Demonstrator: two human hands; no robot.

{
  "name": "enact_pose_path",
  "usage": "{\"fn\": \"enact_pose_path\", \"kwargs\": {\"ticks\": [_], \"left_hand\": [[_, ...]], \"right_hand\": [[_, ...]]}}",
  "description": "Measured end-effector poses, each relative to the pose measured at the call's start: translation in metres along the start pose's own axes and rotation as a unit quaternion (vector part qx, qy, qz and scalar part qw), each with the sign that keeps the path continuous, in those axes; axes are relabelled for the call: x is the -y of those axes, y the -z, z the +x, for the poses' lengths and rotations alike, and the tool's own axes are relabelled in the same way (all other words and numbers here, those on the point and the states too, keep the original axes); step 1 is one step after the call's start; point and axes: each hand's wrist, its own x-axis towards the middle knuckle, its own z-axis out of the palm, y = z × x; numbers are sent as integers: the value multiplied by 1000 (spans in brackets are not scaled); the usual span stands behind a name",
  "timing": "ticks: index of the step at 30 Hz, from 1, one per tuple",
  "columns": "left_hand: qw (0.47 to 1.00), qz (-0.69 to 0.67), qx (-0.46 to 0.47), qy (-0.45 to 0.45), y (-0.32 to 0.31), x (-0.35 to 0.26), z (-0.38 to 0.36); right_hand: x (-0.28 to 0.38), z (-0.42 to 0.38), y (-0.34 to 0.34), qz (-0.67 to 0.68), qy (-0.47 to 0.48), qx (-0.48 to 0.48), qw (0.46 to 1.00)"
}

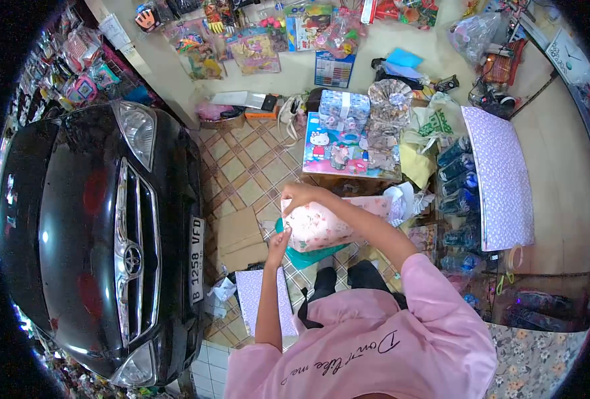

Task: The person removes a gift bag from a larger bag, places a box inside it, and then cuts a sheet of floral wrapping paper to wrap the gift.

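Note:
A box-shaped parcel in pink floral paper lies across a green stool, in front of my body. At its left end, my left hand presses its fingers against the lower corner of the paper. My right hand is closed on the upper corner of the same end, fingers bent down over the edge. Clear wrapping with white material sticks out at the parcel's right end. What lies under my fingertips is too small to tell.
Beyond the parcel stands a Hello Kitty table with a blue wrapped box. A black car fills the left. Cardboard and patterned paper lie on the floor. At right, purple paper rests on a glass case.

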Motion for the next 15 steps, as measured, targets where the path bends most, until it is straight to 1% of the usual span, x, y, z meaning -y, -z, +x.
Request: {"fn": "enact_pose_path", "kwargs": {"ticks": [1,2,3,4,5,6,8,11,12,13,14,15], "left_hand": [[1000,1,8,-2,2,-3,1],[1000,1,16,-5,4,-7,2],[999,9,29,30,4,-29,-6],[998,34,52,20,11,-21,-4],[995,59,74,9,22,-6,1],[992,84,97,-2,28,-4,3],[989,97,112,-29,35,-3,-1],[984,97,140,-58,38,-7,2],[982,95,149,-61,42,-1,-1],[976,142,164,-36,47,8,4],[967,157,196,-33,51,1,3],[957,172,230,-34,53,-7,4]], "right_hand": [[-2,2,0,8,1,-8,1000],[-9,5,-3,0,31,-20,999],[-19,9,-6,-9,61,-32,998],[-28,13,-9,-18,91,-45,995],[-25,9,-11,1,124,-74,990],[-22,6,-8,6,128,-60,990],[-17,3,-4,17,134,-33,990],[-9,0,-2,7,74,17,997],[-5,-4,-5,29,83,37,995],[0,-7,-6,51,93,52,993],[-1,-7,-5,70,103,63,990],[-3,-2,-4,52,121,96,987]]}}
